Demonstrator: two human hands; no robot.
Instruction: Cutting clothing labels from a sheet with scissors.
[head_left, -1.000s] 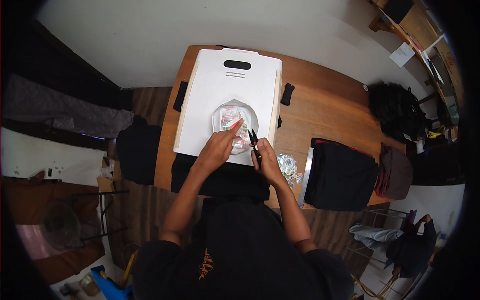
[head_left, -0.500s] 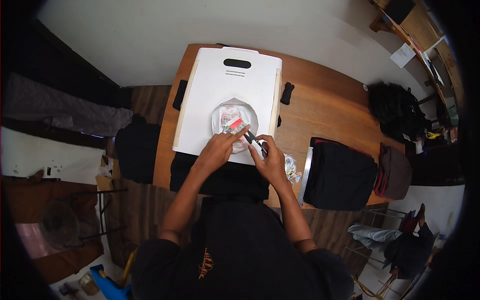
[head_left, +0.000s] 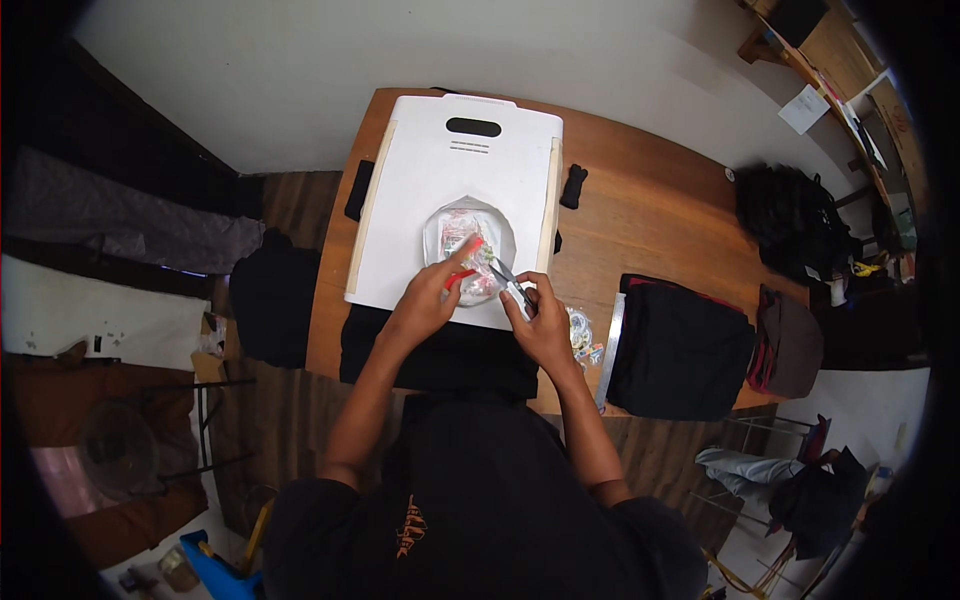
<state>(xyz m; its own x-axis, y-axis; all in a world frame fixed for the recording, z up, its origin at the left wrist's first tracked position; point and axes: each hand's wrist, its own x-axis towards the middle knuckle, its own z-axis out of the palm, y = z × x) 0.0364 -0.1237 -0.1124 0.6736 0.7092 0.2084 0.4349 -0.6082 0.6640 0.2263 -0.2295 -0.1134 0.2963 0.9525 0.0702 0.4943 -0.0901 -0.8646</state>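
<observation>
A round white bowl-like recess in a white panel holds small clear plastic pieces and scraps, some with red. Over its left front side, my left hand pinches a small red strip between thumb and fingers. My right hand is closed on dark thread snips, whose blades point up and left over the recess beside a crumpled clear piece. Under the panel's front edge lies folded black cloth. What the fingertips cover is hidden.
On the wooden table, right of my hand, are a clear bag of small pieces, a metal ruler and folded black garments. A black backpack stands farther right. A person in dark clothing is at lower right.
My left hand's index finger has drawn back left from the snips' tips, and the red strip now shows in its grasp. My right hand stays nearly in place.
</observation>
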